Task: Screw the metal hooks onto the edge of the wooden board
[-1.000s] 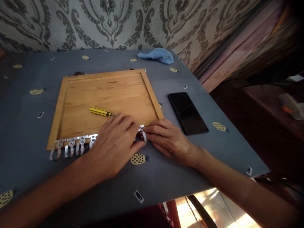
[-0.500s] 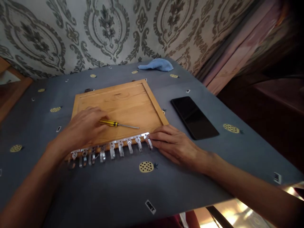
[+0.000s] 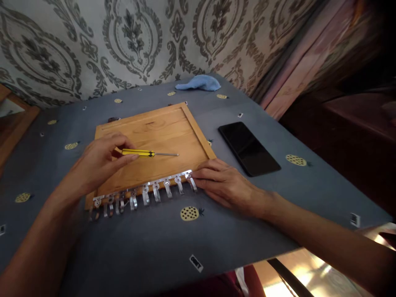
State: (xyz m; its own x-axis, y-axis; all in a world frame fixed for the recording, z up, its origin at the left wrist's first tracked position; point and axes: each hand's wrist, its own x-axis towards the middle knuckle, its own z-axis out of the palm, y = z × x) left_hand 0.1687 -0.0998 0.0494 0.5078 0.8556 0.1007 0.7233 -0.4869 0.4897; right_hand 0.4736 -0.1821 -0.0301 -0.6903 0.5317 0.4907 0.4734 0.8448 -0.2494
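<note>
Screwdriver (image 3: 150, 154), probably light, stiff and best taken by its handle (image 3: 137, 153), is pinched in the left hand (image 3: 95, 161) over the panel (image 3: 163, 128), pointing toward three o'clock; the right hand (image 3: 229, 185) holds the rack (image 3: 156, 181) at four.

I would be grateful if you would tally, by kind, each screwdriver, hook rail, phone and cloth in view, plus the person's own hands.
Screwdriver: 1, yellow and black
Hook rail: 1, along the near edge of the wooden panel
Phone: 1, black
Cloth: 1, blue
Hands: 2, left hand and right hand
Total: 6
</note>
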